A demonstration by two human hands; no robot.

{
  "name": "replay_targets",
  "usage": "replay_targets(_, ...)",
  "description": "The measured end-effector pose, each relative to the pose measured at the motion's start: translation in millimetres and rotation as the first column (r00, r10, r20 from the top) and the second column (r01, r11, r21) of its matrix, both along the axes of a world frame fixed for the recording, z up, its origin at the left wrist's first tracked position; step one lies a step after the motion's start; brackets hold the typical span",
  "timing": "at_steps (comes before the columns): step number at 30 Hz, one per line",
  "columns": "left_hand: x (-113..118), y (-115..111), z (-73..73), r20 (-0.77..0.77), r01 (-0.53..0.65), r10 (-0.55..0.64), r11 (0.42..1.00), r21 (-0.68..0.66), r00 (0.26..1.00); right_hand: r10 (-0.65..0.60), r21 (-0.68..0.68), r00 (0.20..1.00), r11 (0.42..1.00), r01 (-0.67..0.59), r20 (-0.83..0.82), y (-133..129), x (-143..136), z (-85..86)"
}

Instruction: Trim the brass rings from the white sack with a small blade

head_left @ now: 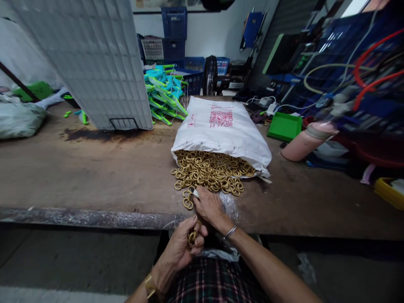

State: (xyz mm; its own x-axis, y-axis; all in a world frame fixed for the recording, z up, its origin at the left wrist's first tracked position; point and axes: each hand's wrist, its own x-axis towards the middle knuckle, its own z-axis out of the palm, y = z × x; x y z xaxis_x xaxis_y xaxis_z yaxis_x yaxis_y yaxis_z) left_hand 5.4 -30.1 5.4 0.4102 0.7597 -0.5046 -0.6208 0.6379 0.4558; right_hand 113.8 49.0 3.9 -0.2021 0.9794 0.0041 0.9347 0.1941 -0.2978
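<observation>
My left hand (186, 242) is closed around several gold-coloured rings (192, 237), held just in front of the table edge. It wears a gold-coloured band at the wrist. My right hand (211, 206) rests at the front of the ring pile (211, 170), its fingers curled down beside a few loose rings (187, 203). Something small and white (196, 193) shows at its fingertips; what they grip is hidden. A silver bangle circles this wrist. The rings spill from the open mouth of a white woven sack (227, 130) with red printing, lying on its side.
The wooden table (94, 181) carries a tall white panel (104, 63) and a heap of green and blue plastic pieces (166, 94). Rightward are a green tray (285, 126), a pink bottle (304, 141), a yellow container (389, 191) and hoses. Blue crates (174, 25) stand behind.
</observation>
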Motion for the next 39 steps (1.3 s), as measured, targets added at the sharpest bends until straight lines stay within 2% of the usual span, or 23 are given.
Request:
replay_targets(5,-2,2,-4.4,0.034,-0.058,0.058,0.998,-0.013,0.998,-0.014,0.022,1.0,1.0,0.014,0.002,2,-1,0.5)
replay_targets(9,-5,7,-3.6,0.118,-0.033,0.042,0.996,-0.082,0.992,-0.046,0.037,0.996,0.998,0.049,-0.074,3,8,-3.7)
replay_targets(12,-7,12,1.7,0.2,0.018,0.008,0.992,-0.126,0.98,-0.065,0.002,0.976,0.998,0.067,-0.21,3,21,-8.1)
replay_targets(16,-6,18,10.2,0.238,0.013,0.019,0.992,-0.129,0.971,-0.078,-0.003,0.881,0.996,0.086,-0.467,-3,37,-8.4)
replay_targets(20,2,22,12.8,0.107,-0.053,0.063,0.994,-0.093,0.992,-0.045,-0.035,0.785,0.999,0.029,-0.618,-17,45,-1.0)
replay_targets(22,6,23,12.7,0.02,-0.078,0.079,0.996,-0.037,0.997,-0.034,-0.03,0.769,0.999,0.019,-0.639,-23,47,2.6)
replay_targets(25,11,24,12.6,-0.085,-0.096,0.098,0.995,0.022,0.992,0.025,0.048,0.771,0.999,0.008,-0.637,-30,50,5.3)
replay_targets(30,16,23,12.0,-0.182,-0.003,0.013,0.998,0.058,0.983,0.208,0.198,0.782,0.974,-0.11,-0.588,-38,55,0.7)
replay_targets(33,19,22,10.4,-0.276,0.037,-0.006,0.994,0.107,0.961,0.25,0.219,0.781,0.964,-0.148,-0.572,-39,55,-3.4)
replay_targets(36,20,21,8.9,-0.467,0.055,0.049,0.977,0.206,0.883,0.148,0.093,0.798,0.989,-0.116,-0.584,-38,54,-2.5)
replay_targets(39,20,22,8.4,-0.662,0.134,0.148,0.925,0.355,0.735,-0.003,-0.119,0.777,0.989,-0.093,-0.629,-37,52,2.6)
